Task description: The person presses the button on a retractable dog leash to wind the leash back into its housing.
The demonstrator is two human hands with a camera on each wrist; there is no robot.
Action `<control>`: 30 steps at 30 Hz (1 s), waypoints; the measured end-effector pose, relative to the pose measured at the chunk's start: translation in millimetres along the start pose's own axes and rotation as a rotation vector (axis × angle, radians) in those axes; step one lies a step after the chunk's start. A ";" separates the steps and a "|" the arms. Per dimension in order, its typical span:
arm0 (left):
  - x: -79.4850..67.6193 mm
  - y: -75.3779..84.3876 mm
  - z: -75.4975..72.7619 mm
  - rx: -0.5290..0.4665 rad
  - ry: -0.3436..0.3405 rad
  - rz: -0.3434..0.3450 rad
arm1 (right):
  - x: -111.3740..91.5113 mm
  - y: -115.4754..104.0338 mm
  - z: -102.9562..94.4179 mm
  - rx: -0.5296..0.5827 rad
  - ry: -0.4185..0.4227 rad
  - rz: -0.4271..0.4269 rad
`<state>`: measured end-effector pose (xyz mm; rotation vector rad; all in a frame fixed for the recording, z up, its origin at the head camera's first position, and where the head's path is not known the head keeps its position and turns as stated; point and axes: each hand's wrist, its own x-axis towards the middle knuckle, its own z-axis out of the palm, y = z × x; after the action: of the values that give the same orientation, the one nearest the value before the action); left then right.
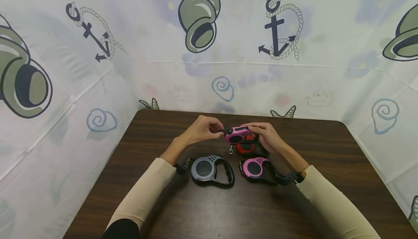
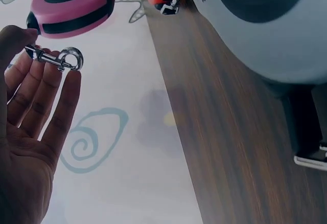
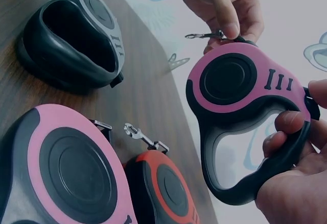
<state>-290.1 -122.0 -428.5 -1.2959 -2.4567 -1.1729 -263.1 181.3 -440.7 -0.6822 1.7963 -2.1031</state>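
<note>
A pink and black retractable dog leash (image 1: 236,136) is held up above the far part of the table, between both hands. My right hand (image 1: 268,136) grips its black handle, with fingers curled through the loop and the thumb by the button in the right wrist view. My left hand (image 1: 203,128) pinches the short black strap at its metal snap hook (image 2: 55,58). In the left wrist view the hook lies over the fingertips, close to the pink casing. Beneath the raised leash, a red and black retractable leash (image 1: 245,148) lies partly hidden.
Nearer on the table (image 1: 209,213) lie a grey retractable leash (image 1: 203,169) on the left and a second pink one (image 1: 253,168) on the right, below the forearms. A patterned cloth (image 1: 163,86) hangs behind the table and along its sides.
</note>
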 end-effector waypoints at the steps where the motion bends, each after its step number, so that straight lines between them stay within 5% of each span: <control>1: 0.4 0.3 0.3 -0.006 0.001 0.000 | 0.4 -0.3 0.6 -0.010 0.004 0.006; 21: -7.1 -9.8 2.2 -0.098 0.086 -0.064 | 7.7 5.9 5.6 -0.161 0.040 0.054; 30: -16.2 -18.7 -4.7 -0.119 0.111 -0.164 | 20.8 10.6 14.7 -0.139 0.046 0.105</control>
<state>-295.0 -142.0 -443.1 -1.0398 -2.4851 -1.4089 -273.8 156.5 -446.0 -0.5639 1.9724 -1.9569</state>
